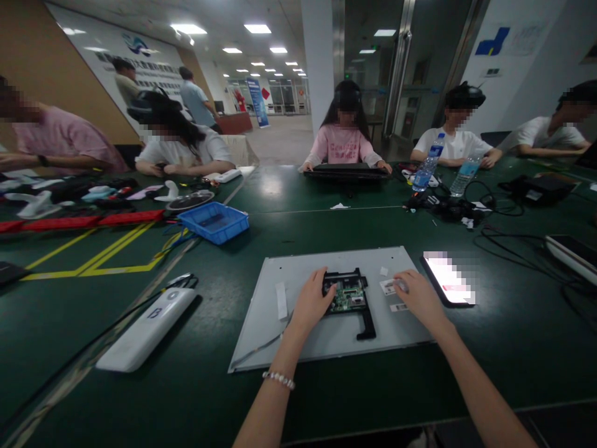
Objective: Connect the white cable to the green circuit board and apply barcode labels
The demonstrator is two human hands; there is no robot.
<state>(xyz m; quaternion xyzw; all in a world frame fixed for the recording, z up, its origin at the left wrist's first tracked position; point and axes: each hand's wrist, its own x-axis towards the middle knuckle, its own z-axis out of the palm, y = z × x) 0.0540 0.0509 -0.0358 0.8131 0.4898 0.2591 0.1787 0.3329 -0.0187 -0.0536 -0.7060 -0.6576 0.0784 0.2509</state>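
A grey metal panel (pixel 326 336) lies flat on the dark green table (pixel 326 224) in front of me. On it sits a green circuit board (pixel 349 297) inside a black plastic frame (pixel 366 323). My left hand (pixel 311 303) rests on the left edge of the board, fingers curled over it. My right hand (pixel 417 295) lies on the panel to the right of the board, fingers bent over small white labels (pixel 386 287); whether it grips one I cannot make out. A bead bracelet (pixel 278 378) circles my left wrist.
A lit phone (pixel 448 278) lies right of the panel. A white power bank (pixel 149 328) with a cable is at the left, a blue tray (pixel 215 221) behind it. Bottles (pixel 426 165), cables and several seated people line the far side.
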